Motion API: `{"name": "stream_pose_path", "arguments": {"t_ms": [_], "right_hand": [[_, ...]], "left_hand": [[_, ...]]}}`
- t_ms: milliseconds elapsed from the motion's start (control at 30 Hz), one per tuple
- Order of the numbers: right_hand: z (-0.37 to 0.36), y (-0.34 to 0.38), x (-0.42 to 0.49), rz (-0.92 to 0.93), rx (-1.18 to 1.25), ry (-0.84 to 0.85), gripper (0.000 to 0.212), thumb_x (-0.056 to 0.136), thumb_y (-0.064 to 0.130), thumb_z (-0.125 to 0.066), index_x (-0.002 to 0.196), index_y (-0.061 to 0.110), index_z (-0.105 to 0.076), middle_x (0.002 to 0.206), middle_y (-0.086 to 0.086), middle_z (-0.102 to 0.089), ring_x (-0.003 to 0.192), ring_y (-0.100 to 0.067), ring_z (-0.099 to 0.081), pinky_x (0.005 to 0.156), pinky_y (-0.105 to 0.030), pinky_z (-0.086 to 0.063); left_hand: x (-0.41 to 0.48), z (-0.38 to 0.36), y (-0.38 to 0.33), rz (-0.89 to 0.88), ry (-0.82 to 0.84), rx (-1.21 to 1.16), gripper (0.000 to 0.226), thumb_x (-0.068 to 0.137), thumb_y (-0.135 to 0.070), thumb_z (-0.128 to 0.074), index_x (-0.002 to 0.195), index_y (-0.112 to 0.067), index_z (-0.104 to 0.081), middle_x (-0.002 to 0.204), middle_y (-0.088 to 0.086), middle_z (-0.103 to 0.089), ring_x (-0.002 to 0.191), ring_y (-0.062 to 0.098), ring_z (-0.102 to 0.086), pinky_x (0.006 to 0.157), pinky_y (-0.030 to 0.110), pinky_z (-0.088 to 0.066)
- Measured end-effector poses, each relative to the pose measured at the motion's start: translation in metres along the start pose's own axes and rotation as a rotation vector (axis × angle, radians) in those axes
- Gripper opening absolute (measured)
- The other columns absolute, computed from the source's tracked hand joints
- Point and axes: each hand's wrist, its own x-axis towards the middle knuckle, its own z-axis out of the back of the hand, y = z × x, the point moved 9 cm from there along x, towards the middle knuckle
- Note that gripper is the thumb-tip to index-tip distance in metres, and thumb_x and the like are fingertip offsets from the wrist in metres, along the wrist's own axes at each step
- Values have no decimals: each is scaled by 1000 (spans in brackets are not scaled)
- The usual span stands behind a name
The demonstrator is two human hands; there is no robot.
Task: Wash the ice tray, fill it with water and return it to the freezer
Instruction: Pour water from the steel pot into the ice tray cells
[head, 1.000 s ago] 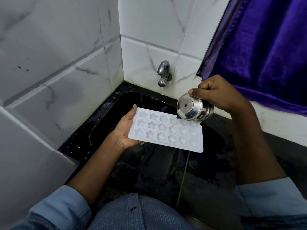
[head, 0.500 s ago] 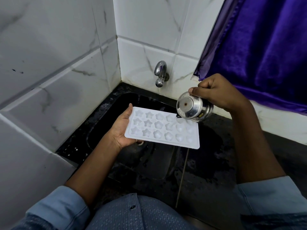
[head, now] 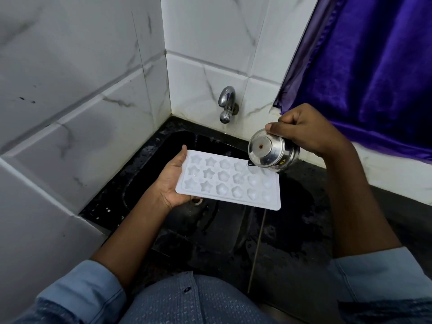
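White ice tray (head: 230,181) w/ star-shaped cells held roughly level over black sink (head: 149,164), propped from below on left hand (head: 171,183), thumb along its left edge. Right hand (head: 306,132) wrapped round small steel cup (head: 272,152), tipped on its side, base toward camera, rim just above tray's far right cells. Thin stream running off tray's near right corner. Tap (head: 226,104) on tiled wall (head: 70,101) behind; purple curtain (head: 374,66) at right
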Motion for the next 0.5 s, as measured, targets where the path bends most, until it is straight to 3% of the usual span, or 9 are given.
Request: {"name": "stream_pose_path", "arguments": {"t_ms": [300, 500], "right_hand": [[1, -3, -1, -22, 2, -20, 57, 95, 25, -76, 55, 0, -44, 50, -8, -36, 47, -19, -34, 52, -32, -30], [10, -8, -7, -27, -18, -35, 58, 94, 33, -75, 65, -11, -54, 59, -33, -45, 50, -25, -40, 54, -37, -36]], "left_hand": [[-2, 3, -1, -15, 2, 11, 73, 101, -69, -45, 145, -13, -61, 146, 19, -63, 129, 39, -65, 105, 59, -49], [0, 9, -5, -26, 11, 26, 74, 100, -71, -45, 148, -15, -59, 149, 18, -60, 135, 39, -60, 110, 60, -45]]}}
